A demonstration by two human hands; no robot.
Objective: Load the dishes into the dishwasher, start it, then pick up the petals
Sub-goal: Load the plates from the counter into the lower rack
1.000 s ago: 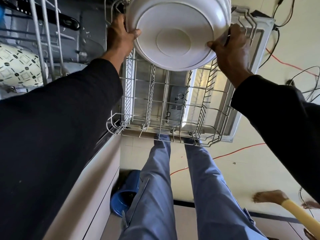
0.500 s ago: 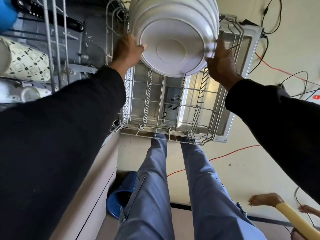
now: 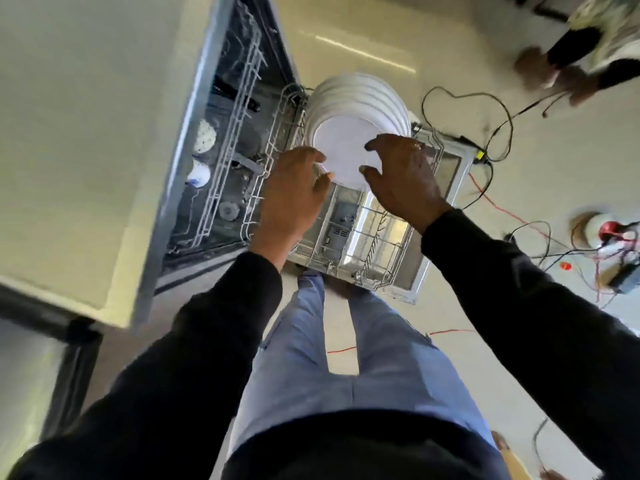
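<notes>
— What holds the dishes?
— The wire rack (image 3: 367,244), pulled out over the open dishwasher door (image 3: 415,284). A row of white plates (image 3: 360,98) stands on edge at its far end.
— And the floor (image 3: 346,46)?
— Black cables (image 3: 498,109) and a red wire (image 3: 453,330) lie on it.

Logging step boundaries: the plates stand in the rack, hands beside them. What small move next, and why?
Probably draw both hands clear: the plates stand on edge in the rack, and the left hand and right hand have spread fingers, gripping nothing.
</notes>
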